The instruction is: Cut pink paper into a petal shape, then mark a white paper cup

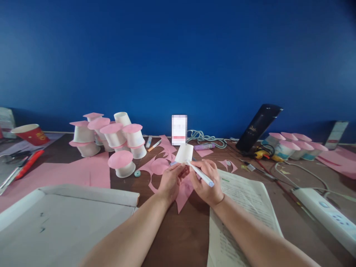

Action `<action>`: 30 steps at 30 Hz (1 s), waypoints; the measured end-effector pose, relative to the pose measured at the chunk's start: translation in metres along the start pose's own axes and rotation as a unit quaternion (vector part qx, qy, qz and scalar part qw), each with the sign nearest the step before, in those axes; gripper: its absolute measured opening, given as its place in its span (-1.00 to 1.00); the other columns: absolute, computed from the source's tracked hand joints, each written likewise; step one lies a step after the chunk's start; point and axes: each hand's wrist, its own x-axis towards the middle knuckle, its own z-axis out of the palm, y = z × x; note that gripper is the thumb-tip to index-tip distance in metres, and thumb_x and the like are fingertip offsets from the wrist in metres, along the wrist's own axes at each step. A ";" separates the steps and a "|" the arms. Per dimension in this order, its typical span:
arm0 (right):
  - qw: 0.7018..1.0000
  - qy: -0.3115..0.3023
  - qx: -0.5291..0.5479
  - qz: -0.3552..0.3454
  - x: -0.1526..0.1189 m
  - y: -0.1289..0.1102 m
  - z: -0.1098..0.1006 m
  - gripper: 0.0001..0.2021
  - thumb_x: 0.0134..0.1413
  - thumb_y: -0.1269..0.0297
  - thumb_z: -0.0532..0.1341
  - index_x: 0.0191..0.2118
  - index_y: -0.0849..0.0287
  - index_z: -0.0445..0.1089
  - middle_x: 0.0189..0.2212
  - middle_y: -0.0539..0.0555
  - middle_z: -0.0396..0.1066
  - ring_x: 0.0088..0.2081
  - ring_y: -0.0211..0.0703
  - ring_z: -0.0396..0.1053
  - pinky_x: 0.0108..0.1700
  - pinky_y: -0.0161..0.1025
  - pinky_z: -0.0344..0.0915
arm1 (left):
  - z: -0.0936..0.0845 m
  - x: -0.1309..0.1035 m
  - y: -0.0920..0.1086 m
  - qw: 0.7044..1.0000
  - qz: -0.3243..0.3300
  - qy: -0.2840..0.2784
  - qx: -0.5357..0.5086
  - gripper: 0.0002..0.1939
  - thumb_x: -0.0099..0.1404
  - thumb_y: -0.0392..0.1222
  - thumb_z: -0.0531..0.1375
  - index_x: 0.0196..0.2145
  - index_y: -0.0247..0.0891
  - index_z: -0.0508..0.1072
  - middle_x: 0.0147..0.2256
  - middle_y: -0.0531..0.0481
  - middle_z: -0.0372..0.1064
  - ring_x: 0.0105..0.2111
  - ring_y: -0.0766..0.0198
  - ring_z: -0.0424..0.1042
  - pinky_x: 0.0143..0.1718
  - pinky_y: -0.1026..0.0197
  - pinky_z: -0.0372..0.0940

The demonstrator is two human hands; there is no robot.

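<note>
In the middle of the head view my left hand [172, 181] is closed on the lower end of a white paper cup [184, 153], which tilts away from me. My right hand [208, 182] grips a white marker pen [202, 174] with a pale purple end. Its tip meets the cup's lower edge, close to my left fingertips; the exact contact is too small to make out. Pink paper scraps [184, 193] with curved cut edges lie beneath both hands.
White cups with pink paper tops [115, 135] stand stacked on the left, with more pink-topped cups [289, 146] at right. A printed sheet [244, 207] lies under my right forearm. A phone [179, 129], a purple tube [204, 147], a power strip [328, 211] and a cardboard tray [91, 194] surround the hands.
</note>
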 end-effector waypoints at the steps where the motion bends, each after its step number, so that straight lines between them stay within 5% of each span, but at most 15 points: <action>1: 1.000 0.001 0.000 0.000 0.000 0.000 0.000 -0.83 0.09 0.42 0.16 -0.17 0.13 0.33 -0.34 0.03 0.48 -0.31 -0.16 0.43 -0.05 -0.09 0.26 | 0.000 0.000 0.000 1.000 0.000 0.000 0.000 -0.84 -0.05 -0.28 0.41 -0.48 -0.36 0.53 -0.44 -0.04 0.50 -0.39 0.34 0.47 -0.21 0.30 0.34; 30: 1.000 -0.002 -0.002 0.020 0.001 -0.001 -0.001 -0.88 0.11 0.41 0.18 -0.21 0.14 0.33 -0.36 0.03 0.48 -0.32 -0.15 0.41 -0.04 -0.08 0.23 | -0.002 0.002 0.000 1.000 -0.008 0.014 -0.011 -0.84 0.00 -0.31 0.39 -0.42 -0.41 0.55 -0.41 -0.07 0.51 -0.36 0.35 0.47 -0.19 0.32 0.34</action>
